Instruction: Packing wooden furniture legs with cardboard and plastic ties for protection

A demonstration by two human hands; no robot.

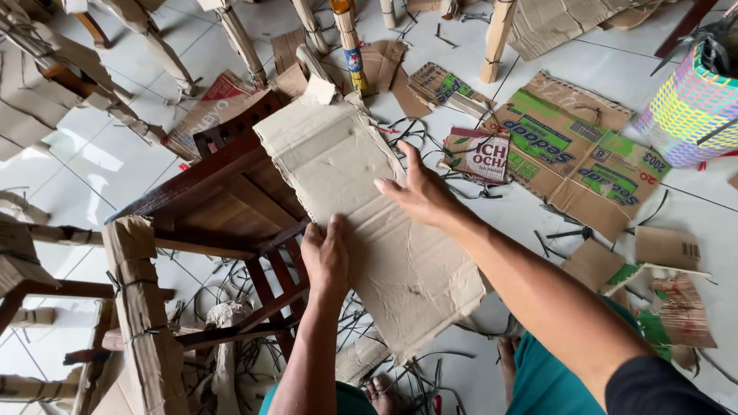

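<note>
Head view: both hands press flat on a big cardboard sheet (361, 223) draped over a dark wooden chair (223, 204). Left hand (327, 257) and right hand (419, 192) have fingers spread, gripping nothing.

The cardboard sheet (361, 207) hides most of the wooden chair's (223, 200) seat under my hands. The woven basket (692, 107) is cut off at the right edge. My elbows leave the frame below.

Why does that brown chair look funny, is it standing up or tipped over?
Tipped over. The wooden chair lies on its side with a leg pointing sideways, and both hands press a cardboard sheet over it.
</note>
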